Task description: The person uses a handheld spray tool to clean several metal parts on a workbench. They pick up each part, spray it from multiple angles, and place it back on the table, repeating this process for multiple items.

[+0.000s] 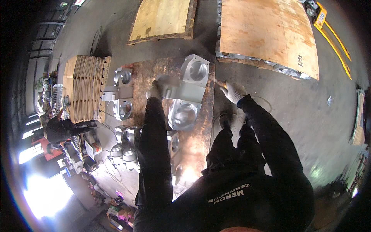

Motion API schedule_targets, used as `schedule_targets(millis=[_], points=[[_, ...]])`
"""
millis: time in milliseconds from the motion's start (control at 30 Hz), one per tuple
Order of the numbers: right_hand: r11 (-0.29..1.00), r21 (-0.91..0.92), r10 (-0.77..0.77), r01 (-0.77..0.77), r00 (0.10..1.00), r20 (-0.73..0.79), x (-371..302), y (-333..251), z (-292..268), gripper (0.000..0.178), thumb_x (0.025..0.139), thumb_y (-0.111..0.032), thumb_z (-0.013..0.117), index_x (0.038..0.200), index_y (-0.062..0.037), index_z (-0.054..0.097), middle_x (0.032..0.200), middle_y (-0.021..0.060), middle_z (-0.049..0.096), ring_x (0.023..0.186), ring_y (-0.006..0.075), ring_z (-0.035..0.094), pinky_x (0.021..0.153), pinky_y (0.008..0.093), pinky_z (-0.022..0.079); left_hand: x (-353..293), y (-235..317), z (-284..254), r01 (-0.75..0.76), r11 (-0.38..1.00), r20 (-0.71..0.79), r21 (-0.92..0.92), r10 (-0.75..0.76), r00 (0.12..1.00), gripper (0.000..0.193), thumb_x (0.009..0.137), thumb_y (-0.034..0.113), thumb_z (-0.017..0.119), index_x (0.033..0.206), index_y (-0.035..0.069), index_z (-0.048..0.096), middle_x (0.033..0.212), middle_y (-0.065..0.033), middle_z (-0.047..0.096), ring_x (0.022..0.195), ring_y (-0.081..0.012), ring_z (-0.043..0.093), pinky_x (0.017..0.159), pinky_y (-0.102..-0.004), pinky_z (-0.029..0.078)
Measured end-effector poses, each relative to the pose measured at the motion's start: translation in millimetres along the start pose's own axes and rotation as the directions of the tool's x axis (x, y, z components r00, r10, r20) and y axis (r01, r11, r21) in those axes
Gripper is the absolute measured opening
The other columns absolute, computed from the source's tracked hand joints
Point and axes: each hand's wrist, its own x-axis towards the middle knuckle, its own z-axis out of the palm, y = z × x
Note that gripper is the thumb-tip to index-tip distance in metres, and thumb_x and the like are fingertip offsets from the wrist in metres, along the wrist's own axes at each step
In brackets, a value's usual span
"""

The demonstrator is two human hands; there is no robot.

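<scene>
A large grey metal casting [190, 92], with a round bored housing at each end and a block joining them, lies on the worn brown tabletop [148, 69]. My left hand [154, 92], in a pale work glove, is at the left end of the casting's joining block; its fingers are partly hidden and blurred. To the right of the table edge, my right hand [235, 92] hangs above the floor, gloved, fingers stretched toward the casting and nothing visible in them. A similar casting [123, 93] sits at the table's left side.
More metal parts [129, 139] stand by the table's near left corner. A stack of cardboard sheets [87, 88] is at left, near another person [62, 129]. Beyond are a wooden-topped pallet [162, 21], a board-covered stack of castings [266, 33] and a yellow pallet jack [328, 31].
</scene>
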Motion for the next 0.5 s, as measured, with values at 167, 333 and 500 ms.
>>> schedule_targets(millis=[167,333,500], points=[[0.998,0.060,0.021,-0.020,1.000,-0.014,7.8,-22.4,1.1,0.037,0.095,-0.044,0.055,0.095,-0.0086,0.067,0.071,0.0170,0.066,0.063,0.0349,0.066,0.056,0.0464,0.053,48.7,-1.5,-67.8,-0.101,0.970,-0.053,0.220,0.115,0.992,0.066,0.096,0.056,0.052,0.106,-0.008,0.066,0.098,-0.0155,0.070,0.082,-0.0252,0.068,0.069,-0.0421,0.056],[1.000,0.004,0.005,-0.005,1.000,0.028,27.2,-17.0,8.8,0.039,0.094,-0.046,0.055,0.092,-0.0076,0.065,0.070,0.0142,0.067,0.063,0.0339,0.067,0.056,0.0474,0.052,0.6,-3.6,5.2,0.059,0.997,0.067,-0.045,-0.056,0.996,0.061,0.096,0.053,0.057,0.109,-0.007,0.064,0.100,-0.0128,0.069,0.085,-0.0259,0.067,0.068,-0.0410,0.056],[0.991,-0.040,-0.130,0.127,0.989,-0.068,30.1,-5.8,29.2,0.037,0.095,-0.043,0.056,0.098,-0.0071,0.063,0.066,0.0144,0.066,0.058,0.0344,0.066,0.052,0.0478,0.051,-34.4,39.3,36.0,0.057,0.995,0.084,-0.077,-0.050,0.995,0.056,0.098,0.049,0.056,0.115,-0.004,0.062,0.103,-0.0116,0.069,0.086,-0.0252,0.067,0.069,-0.0403,0.057]])
